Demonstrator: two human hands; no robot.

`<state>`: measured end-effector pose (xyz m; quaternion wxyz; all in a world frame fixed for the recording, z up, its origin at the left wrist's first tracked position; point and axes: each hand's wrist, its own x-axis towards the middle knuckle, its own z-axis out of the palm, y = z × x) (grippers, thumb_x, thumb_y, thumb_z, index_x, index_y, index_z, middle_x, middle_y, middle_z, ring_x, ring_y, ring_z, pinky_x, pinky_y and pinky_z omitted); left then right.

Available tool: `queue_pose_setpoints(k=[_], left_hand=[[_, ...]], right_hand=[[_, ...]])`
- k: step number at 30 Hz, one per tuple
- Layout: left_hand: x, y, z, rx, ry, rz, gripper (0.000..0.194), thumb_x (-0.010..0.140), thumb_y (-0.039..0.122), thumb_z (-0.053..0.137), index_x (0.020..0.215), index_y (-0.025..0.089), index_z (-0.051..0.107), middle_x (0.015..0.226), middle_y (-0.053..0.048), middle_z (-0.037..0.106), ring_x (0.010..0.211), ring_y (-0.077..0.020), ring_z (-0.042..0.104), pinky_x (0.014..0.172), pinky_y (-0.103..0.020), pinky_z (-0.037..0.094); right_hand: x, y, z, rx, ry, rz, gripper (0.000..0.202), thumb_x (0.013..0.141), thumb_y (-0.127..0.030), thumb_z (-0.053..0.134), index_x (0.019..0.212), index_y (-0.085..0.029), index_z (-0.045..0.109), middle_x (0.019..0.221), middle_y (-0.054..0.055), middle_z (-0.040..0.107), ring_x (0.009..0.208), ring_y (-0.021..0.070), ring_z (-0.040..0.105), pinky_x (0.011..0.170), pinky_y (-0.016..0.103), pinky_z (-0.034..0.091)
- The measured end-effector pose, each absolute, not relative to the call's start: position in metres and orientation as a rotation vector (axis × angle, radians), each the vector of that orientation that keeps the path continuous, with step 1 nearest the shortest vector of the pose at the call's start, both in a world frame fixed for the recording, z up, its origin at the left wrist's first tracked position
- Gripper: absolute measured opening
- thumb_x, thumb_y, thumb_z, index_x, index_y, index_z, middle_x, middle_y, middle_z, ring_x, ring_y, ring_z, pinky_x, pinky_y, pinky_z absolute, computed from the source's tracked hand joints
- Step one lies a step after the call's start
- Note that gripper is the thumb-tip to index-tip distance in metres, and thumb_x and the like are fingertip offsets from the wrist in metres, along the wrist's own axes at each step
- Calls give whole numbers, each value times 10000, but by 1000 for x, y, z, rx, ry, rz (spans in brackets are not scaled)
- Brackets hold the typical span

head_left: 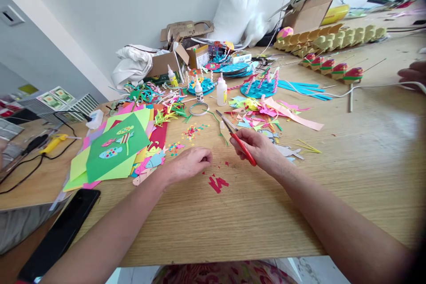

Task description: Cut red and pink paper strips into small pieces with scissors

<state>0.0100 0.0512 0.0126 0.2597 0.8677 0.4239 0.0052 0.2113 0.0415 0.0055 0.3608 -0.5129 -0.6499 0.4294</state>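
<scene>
Right now, your right hand (pixel 258 146) grasps the scissors (pixel 242 145) by their red handles, over the table (pixel 233 226), blades pointing far and left. They should feel stiff and fairly light; the handles are the safe hold, well clear of the points. Your left hand (pixel 189 163) is to their left, its fingers curled; I cannot tell whether they pinch anything. Near and between both hands lie the red scraps (pixel 218 183), probably feather-light and easily creased, so a fingertip pinch at an edge suits them best.
</scene>
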Motion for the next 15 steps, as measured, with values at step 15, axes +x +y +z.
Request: queue_pose_setpoints(k=[15], left_hand=[[6,31,18,2448,1254,-175,134,752,120,392,720,170,512,738,0,558,693,-126,501,603,-228,345]], right_hand=[[211,41,4,-1315,-1749,1100,309,752,-481,464,684,-179,481,546,-16,511,485,107,509,427,199,359]])
